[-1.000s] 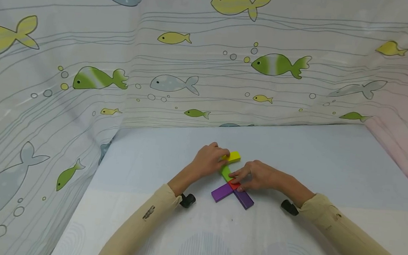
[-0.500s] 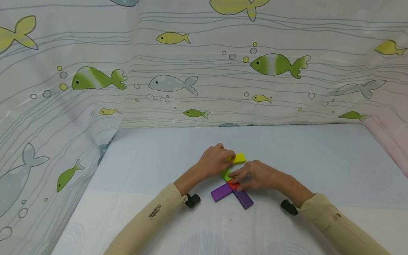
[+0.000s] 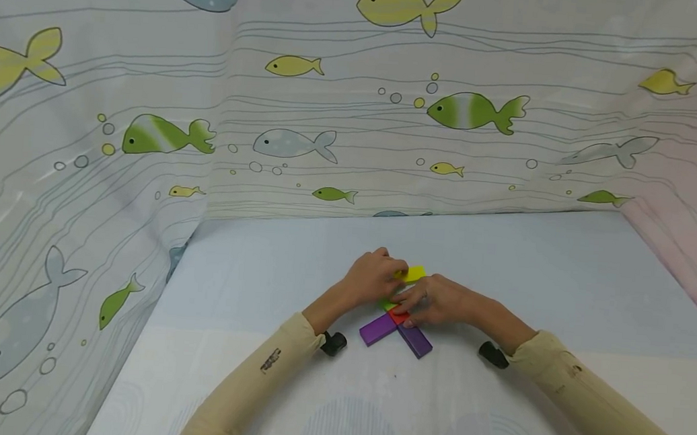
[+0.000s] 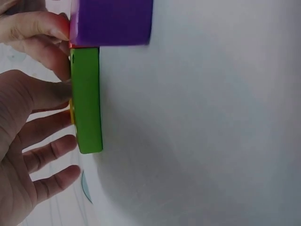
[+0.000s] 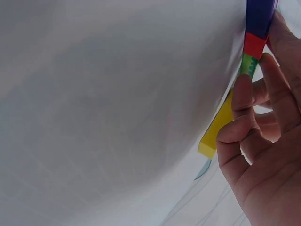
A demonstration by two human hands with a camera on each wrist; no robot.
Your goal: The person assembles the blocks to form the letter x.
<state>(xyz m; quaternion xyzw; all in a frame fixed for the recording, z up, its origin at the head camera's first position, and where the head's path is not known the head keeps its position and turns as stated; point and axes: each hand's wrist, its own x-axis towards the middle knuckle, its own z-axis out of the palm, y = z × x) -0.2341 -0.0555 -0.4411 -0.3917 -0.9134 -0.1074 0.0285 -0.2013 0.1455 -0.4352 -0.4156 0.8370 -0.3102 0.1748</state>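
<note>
Coloured flat blocks lie in a cluster on the pale table point(image 3: 550, 279). My left hand point(image 3: 374, 278) pinches a yellow block point(image 3: 414, 273) at its near end, over the far end of a green block point(image 4: 87, 99). My right hand point(image 3: 440, 301) pinches a red block point(image 3: 399, 316) between thumb and fingertips, just where it meets the green block point(image 5: 248, 66). Two purple blocks point(image 3: 377, 329) point(image 3: 416, 341) fan out from the red one toward me. In the right wrist view the yellow block point(image 5: 216, 129) juts out past my curled fingers point(image 5: 244, 122).
Fish-print curtains point(image 3: 148, 129) wall the table at the back and left, and a pinkish one point(image 3: 688, 221) at the right. Bare table surface lies on all sides of the block cluster.
My left hand has slid right with the yellow block, bringing it closer to the right hand and over the green block. The right hand has stayed on the red block.
</note>
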